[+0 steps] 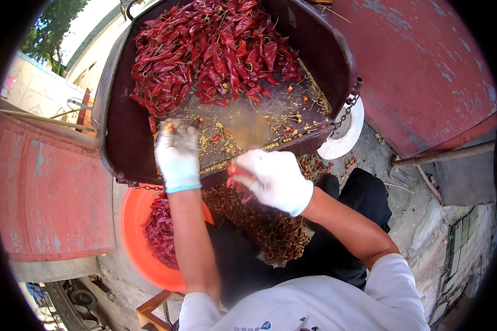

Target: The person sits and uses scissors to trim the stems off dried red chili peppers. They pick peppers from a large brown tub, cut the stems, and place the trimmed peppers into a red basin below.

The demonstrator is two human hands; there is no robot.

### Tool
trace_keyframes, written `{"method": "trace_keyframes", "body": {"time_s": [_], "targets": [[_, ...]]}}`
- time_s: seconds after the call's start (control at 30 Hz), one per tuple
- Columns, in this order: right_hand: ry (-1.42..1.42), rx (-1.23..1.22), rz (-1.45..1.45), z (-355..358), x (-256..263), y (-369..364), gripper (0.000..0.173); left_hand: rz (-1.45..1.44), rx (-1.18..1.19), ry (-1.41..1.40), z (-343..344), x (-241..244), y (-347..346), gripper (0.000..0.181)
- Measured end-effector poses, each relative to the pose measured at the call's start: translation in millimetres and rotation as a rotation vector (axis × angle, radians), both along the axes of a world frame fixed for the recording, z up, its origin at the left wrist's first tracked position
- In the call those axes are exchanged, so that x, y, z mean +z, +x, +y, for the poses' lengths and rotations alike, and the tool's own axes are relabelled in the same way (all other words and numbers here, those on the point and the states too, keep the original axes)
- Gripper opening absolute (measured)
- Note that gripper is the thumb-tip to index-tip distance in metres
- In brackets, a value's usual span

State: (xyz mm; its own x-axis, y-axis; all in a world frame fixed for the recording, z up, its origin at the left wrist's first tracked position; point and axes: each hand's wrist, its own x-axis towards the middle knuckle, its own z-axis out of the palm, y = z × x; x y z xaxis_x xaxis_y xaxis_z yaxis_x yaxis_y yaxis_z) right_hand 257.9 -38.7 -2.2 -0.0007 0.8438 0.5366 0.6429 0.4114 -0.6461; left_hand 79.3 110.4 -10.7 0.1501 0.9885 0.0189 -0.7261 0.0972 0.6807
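A big heap of dried red chili peppers (219, 49) fills the far part of a dark red metal cart bed (124, 136). Yellow seeds (219, 134) and stem scraps lie scattered on its near floor. My left hand (177, 151), in a white glove, is over the bed's near left part, fingers blurred, with a small orange-red bit at them; whether it grips this is unclear. Above the bed's near edge, my right hand (273, 180), also gloved, is closed round some red chili peppers (241, 182), partly blurred. A brownish blur hangs over the seeds between the hands.
Below left stands an orange plastic basin (136, 256) holding red chilies (161, 231). Stems and scraps (285, 236) are piled between my legs. A chain (348, 109) hangs at the bed's right corner, beside a round white object (348, 138). Red metal panels flank the cart.
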Motion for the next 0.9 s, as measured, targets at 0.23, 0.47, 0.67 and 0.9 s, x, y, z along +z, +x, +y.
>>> {"method": "trace_keyframes", "body": {"time_s": [0.23,0.47,0.67,0.9], "targets": [[-0.23,0.014,0.441,21,8,23,0.039,0.903,-0.135,0.455,-58,45,22,0.032],[-0.213,0.056,0.278,20,10,20,0.048,0.926,-0.224,0.507,-72,32,20,0.022],[-0.289,0.243,0.592,21,13,18,0.051,0.658,-0.204,0.423,-72,28,18,0.021],[-0.154,0.129,0.329,22,11,16,0.055,0.919,-0.143,0.493,-75,28,18,0.015]]}}
